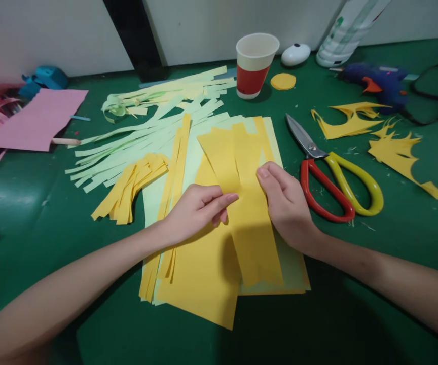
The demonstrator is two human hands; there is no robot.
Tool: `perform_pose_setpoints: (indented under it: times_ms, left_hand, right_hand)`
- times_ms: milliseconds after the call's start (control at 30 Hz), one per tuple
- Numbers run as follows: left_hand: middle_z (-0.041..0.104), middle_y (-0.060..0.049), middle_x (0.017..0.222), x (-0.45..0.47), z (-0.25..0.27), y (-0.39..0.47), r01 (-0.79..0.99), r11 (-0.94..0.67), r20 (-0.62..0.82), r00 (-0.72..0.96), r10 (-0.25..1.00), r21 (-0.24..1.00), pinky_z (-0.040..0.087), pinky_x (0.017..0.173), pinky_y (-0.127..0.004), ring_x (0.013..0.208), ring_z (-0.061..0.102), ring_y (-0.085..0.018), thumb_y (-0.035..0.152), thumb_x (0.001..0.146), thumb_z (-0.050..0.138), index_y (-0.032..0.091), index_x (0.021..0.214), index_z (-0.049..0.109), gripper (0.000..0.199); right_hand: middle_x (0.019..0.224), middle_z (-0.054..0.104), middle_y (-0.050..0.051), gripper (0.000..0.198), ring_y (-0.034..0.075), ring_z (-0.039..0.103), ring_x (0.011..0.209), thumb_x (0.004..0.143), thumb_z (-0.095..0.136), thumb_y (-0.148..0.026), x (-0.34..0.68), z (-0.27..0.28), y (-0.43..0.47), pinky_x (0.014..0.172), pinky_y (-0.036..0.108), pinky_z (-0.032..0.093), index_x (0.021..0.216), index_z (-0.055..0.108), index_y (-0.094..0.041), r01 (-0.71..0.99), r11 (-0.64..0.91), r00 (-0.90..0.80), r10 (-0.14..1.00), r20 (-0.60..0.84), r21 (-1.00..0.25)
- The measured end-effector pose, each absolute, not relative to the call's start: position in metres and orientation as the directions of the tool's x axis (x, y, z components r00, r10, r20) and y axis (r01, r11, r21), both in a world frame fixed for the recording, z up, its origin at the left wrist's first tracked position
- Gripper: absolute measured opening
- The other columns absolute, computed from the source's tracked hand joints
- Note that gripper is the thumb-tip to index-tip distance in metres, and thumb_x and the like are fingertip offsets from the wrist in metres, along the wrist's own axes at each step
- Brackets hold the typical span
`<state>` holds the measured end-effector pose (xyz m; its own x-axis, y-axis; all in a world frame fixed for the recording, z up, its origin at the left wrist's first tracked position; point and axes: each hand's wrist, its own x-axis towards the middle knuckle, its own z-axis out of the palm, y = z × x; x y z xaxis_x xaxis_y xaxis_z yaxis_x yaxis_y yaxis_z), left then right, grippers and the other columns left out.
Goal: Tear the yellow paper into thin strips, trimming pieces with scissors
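Observation:
Both my hands hold yellow paper strips (255, 228) over a stack of sheets. My left hand (199, 208) pinches the left edge between thumb and fingers. On the opposite edge, my right hand (289, 203) grips with its thumb on top. The strips fan apart at their upper ends. Below them lie a larger yellow sheet (199, 274) and pale green sheets (291, 276). Narrow yellow strips (175, 187) rest along the stack's left side. Scissors (314, 152) with one red and one yellow handle lie half open beside my right hand.
Fringed green paper (108, 152) and a bundle of yellow strips (131, 185) lie left. Behind stand a paper cup (255, 66) and a bottle (346, 35). Yellow scraps (397, 157) and a blue glue gun (378, 83) are right. Pink paper (40, 119) sits far left.

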<state>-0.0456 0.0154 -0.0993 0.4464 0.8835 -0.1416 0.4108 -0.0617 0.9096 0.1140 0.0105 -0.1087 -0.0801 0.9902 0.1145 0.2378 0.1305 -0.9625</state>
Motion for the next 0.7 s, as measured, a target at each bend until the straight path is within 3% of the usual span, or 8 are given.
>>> perform_pose_setpoints:
  times_ms: [267, 533, 700]
  left_hand:
    - [0.058, 0.001, 0.046, -0.0458, -0.0987, 0.015, 0.448, -0.109, -0.145, 0.496, 0.856, 0.887, 0.037, 0.043, -0.017, 0.043, 0.054, -0.008, 0.035, 0.084, 0.047, 0.015, 0.049, 0.05, 0.04]
    - [0.056, 0.002, 0.044, -0.0456, -0.0999, 0.0158, 0.417, -0.06, -0.144, 0.44, 0.886, 0.907, 0.04, 0.047, -0.018, 0.043, 0.053, -0.007, 0.034, 0.085, 0.048, 0.016, 0.048, 0.054, 0.042]
    - [0.055, 0.004, 0.044, -0.0452, -0.0999, 0.0151, 0.358, -0.013, -0.135, 0.385, 0.913, 0.934, 0.04, 0.045, -0.017, 0.043, 0.055, -0.007, 0.035, 0.085, 0.048, 0.016, 0.051, 0.046, 0.039]
  right_hand:
    - [0.053, 0.021, -0.005, 0.036, 0.009, 0.022, 0.048, 0.087, 0.042, -0.025, 0.1153, -0.1097, 0.0088, 0.043, 0.026, 0.019, 0.057, 0.024, -0.021, 0.242, 0.128, -0.121, 0.987, 0.101, -0.962]
    - [0.054, 0.024, -0.005, 0.035, 0.009, 0.025, 0.049, 0.089, 0.038, -0.024, 0.1144, -0.1096, 0.0095, 0.045, 0.026, 0.022, 0.058, 0.024, -0.021, 0.249, 0.15, -0.081, 0.988, 0.133, -0.957]
    - [0.054, 0.025, -0.005, 0.033, 0.009, 0.026, 0.049, 0.088, 0.042, -0.026, 0.1162, -0.1072, 0.0089, 0.046, 0.026, 0.023, 0.059, 0.027, -0.021, 0.221, 0.139, -0.138, 0.984, 0.111, -0.965]
